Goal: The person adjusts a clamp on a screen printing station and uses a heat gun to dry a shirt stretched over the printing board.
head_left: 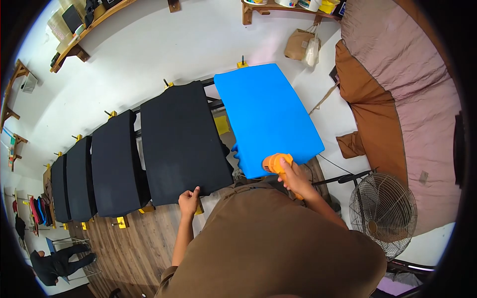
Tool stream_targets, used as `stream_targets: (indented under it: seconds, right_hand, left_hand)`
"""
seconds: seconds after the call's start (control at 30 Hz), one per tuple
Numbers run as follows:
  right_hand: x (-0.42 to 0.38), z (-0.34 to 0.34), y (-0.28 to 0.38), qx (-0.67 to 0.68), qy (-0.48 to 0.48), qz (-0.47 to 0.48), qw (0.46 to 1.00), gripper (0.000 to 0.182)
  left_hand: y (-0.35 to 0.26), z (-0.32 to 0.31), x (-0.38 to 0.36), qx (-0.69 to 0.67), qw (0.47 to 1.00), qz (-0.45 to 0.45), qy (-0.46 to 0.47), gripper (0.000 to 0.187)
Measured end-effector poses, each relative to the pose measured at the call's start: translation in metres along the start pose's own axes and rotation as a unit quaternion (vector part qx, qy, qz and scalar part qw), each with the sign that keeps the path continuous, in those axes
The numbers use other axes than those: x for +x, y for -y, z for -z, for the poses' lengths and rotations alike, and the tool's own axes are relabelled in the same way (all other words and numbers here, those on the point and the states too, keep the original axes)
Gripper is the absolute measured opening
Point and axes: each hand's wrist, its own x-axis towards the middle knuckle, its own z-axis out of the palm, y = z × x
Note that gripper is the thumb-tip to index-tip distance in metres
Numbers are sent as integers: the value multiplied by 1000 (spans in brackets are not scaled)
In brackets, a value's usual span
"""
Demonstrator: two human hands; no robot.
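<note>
My right hand (297, 180) is wrapped round the handle of an orange heat gun (276, 164). Its round barrel is over the front edge of a bright blue T-shirt (271, 111) stretched flat on a board. To the left, my left hand (189, 201) has its fingers curled at the front edge of a black T-shirt (181, 144), which covers the neighbouring board. The fingertips seem to pinch that edge; part of the grip is hidden. Folds of blue cloth hang off the blue shirt's left side.
More black-covered boards (114, 166) continue leftward in a row, with yellow clamps (120, 222) at their ends. A wire-caged fan (382, 216) stands at right, near hanging pink and brown cloth (377, 114). Wall shelves (94, 27) run behind. Another person (59, 260) is at far lower left.
</note>
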Motion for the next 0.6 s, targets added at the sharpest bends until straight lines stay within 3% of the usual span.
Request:
stream_targets:
  seconds: [0.03,0.07,0.13,0.17,0.23,0.27,0.33,0.6]
  right_hand:
    - [-3,-3,-2,-50,-55,61,995,76]
    - [-2,3,-2,-50,-56,61,995,76]
    - [1,18,0,34,-14,-64,997,74]
    - [1,16,-1,34,-15,-64,997,74]
    - [1,8,1,-69,-82,31,994,74]
    - [4,11,-1,-69,-84,31,994,74]
    - [14,19,1,55,-10,-71,996,74]
    - [46,6,12,-52,-61,2,997,74]
  left_hand:
    - [-2,1,-2,2,1000,1,1,57]
    - [-5,1,-2,4,1000,1,3,57]
    - [-3,0,1,5,1000,2,3,57]
    - [-2,0,1,8,1000,6,2,57]
    - [-10,2,-3,32,999,-10,-6,57]
    - [-14,3,-5,57,998,-26,-13,56]
    - [-22,5,-12,70,997,-41,-22,56]
    - [-32,7,-19,106,991,-58,-62,52]
